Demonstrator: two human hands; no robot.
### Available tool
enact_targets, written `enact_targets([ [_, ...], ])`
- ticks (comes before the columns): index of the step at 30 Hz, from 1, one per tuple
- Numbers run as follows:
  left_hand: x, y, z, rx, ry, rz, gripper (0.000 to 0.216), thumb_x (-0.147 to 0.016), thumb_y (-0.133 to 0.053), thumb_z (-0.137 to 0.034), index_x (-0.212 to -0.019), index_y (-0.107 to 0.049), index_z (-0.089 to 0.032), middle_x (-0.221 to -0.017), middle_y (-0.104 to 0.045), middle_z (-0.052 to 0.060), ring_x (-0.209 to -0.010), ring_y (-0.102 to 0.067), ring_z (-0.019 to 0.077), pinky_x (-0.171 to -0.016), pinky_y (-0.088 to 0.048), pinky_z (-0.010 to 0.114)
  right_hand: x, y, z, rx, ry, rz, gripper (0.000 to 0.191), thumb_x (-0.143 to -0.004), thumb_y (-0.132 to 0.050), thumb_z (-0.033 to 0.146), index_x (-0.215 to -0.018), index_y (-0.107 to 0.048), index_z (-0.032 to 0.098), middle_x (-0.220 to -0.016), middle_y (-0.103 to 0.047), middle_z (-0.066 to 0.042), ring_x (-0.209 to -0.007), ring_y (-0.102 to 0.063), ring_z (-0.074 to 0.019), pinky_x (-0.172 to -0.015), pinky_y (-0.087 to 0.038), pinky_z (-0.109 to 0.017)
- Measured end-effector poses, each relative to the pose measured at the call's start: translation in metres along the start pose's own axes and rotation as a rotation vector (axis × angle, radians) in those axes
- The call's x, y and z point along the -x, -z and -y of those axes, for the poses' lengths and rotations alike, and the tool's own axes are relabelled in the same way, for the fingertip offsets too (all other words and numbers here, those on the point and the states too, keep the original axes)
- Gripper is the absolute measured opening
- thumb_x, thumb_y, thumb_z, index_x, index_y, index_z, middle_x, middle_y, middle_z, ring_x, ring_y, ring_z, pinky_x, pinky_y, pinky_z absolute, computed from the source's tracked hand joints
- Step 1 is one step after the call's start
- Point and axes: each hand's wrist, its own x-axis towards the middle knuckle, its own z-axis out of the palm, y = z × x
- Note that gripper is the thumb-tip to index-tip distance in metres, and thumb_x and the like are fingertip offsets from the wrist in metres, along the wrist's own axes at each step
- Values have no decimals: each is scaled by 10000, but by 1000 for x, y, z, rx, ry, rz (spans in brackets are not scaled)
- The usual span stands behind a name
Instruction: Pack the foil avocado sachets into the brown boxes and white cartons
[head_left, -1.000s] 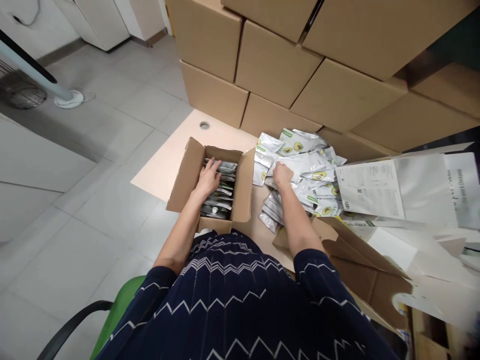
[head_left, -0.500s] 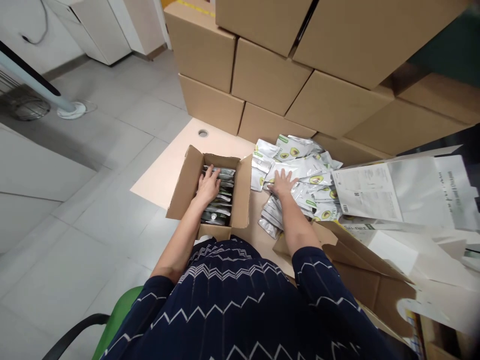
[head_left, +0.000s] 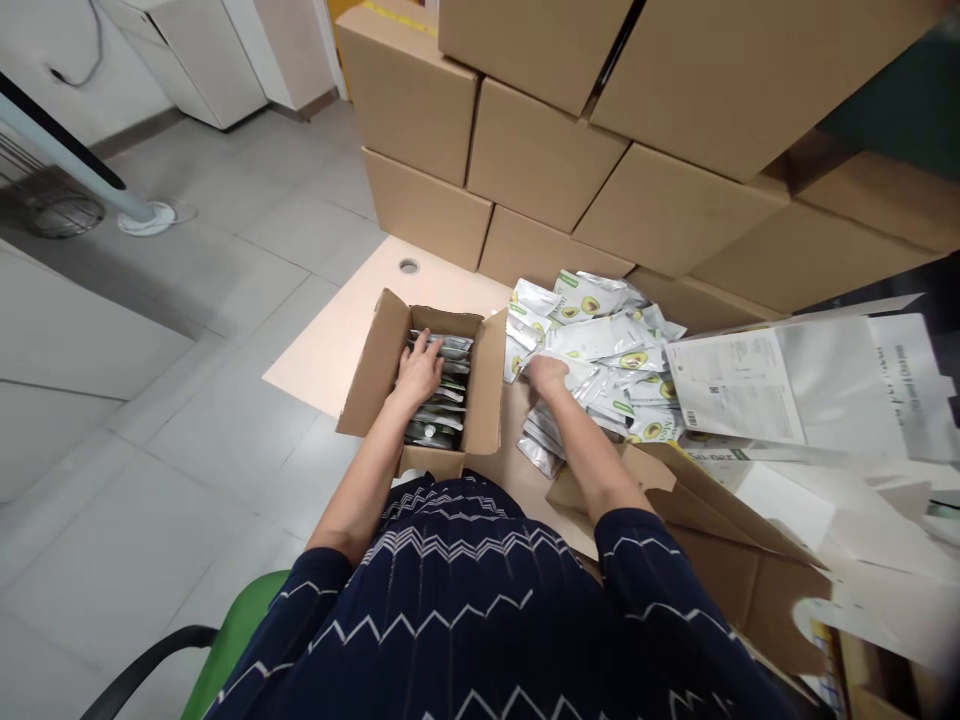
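Note:
An open cardboard box (head_left: 484, 400) stands in front of me, packed with a row of upright silvery pouches (head_left: 442, 412). Over its far left part lies my left hand (head_left: 420, 375), fingers spread across the pouch tops. To the right of the box is a loose heap of white-and-silver pouches (head_left: 592, 335) printed with avocado halves and green labels. My right hand (head_left: 549, 374) is at the heap's left side, its fingers curled around the edge of a pouch (head_left: 577, 372); the fingertips are hidden. More silver pouches (head_left: 541, 445) lie stacked below that wrist.
Closed cartons (head_left: 547, 150) form a wall behind the table (head_left: 330, 345). Right of the heap lies a big silvery bag (head_left: 847, 385) with a white label. An opened carton (head_left: 739, 560) sits near my right elbow, and a green chair (head_left: 232, 640) at lower left.
My right hand has moved slightly left and gone from spread flat on the heap to curled around a pouch. My left hand stays on the pouches in the box.

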Motion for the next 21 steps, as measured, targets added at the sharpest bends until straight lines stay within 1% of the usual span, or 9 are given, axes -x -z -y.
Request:
enact_targets([
  [3, -1, 0, -3, 2, 8, 11, 468, -948, -437, -223, -1407, -505, -170, -1605, -309, 172, -1456, -370, 290, -1192, -281, 553, -9, 37, -4, -40, -20, 18, 338, -914, -484, 171, -1148, -685, 34, -1186, -653, -288, -1119, -637, -331, -906, -482, -454],
  [6, -2, -1, -3, 36, 26, 9, 477, -934, -461, -213, -1408, -505, -179, -1606, -309, 172, -1450, -381, 297, -1194, -266, 576, -9, 82, -19, -168, 22, -133, 311, -870, -511, 199, -1093, -695, 85, -1144, -683, -219, -1061, -645, -297, -899, -491, -402],
  [8, -3, -2, 0, 96, 36, -23, 475, -924, -475, -210, -1396, -518, -175, -1590, -342, 174, -1434, -407, 301, -1190, -286, 570, 3, 109, -27, -364, 156, -332, 300, -870, -501, 253, -1056, -693, 118, -1044, -708, -153, -1006, -645, -271, -890, -499, -388],
  [10, -4, 0, 2, 195, 27, -112, 441, -933, -468, -233, -1360, -554, -162, -1555, -404, 175, -1420, -428, 291, -1186, -327, 526, 23, 129, -28, -595, 339, -513, 336, -901, -454, 324, -1082, -680, 153, -993, -706, -97, -990, -639, -241, -880, -511, -372],
  [12, -4, 4, 2, 345, 0, -241, 418, -961, -449, -306, -1329, -579, -158, -1492, -488, 168, -1396, -458, 271, -1170, -374, 467, 43, 137, -20, -790, 495, -584, 384, -928, -411, 393, -1142, -662, 196, -1015, -693, -66, -1019, -631, -218, -877, -518, -353],
  [14, -4, 11, -1, 567, -27, -315, 472, -974, -451, -428, -1366, -544, -183, -1442, -542, 154, -1315, -540, 249, -1112, -447, 428, 60, 131, -3, -924, 595, -529, 398, -931, -418, 448, -1171, -653, 235, -1039, -682, -52, -1041, -629, -205, -863, -523, -331],
  [17, -2, 23, -8, 930, -79, -217, 618, -921, -496, -608, -1427, -458, -256, -1432, -550, 128, -1133, -658, 211, -938, -567, 367, 74, 106, 32, -1062, 718, -294, 401, -899, -499, 500, -1170, -655, 249, -1019, -688, -41, -1001, -642, -199, -830, -530, -315],
  [19, 0, 29, -11, 1097, -107, -128, 644, -839, -601, -649, -1350, -515, -266, -1342, -612, 98, -1036, -688, 195, -837, -600, 335, 76, 91, 50, -1116, 803, -127, 433, -872, -548, 515, -1177, -655, 227, -1006, -701, -41, -965, -648, -195, -831, -530, -316],
  [21, 2, 33, -9, 1203, -87, -126, 577, -754, -720, -609, -1178, -601, -236, -1147, -684, 54, -938, -696, 177, -775, -610, 322, 77, 88, 60, -1119, 869, -6, 479, -847, -588, 514, -1198, -649, 194, -1021, -711, -49, -959, -648, -192, -849, -522, -315],
])
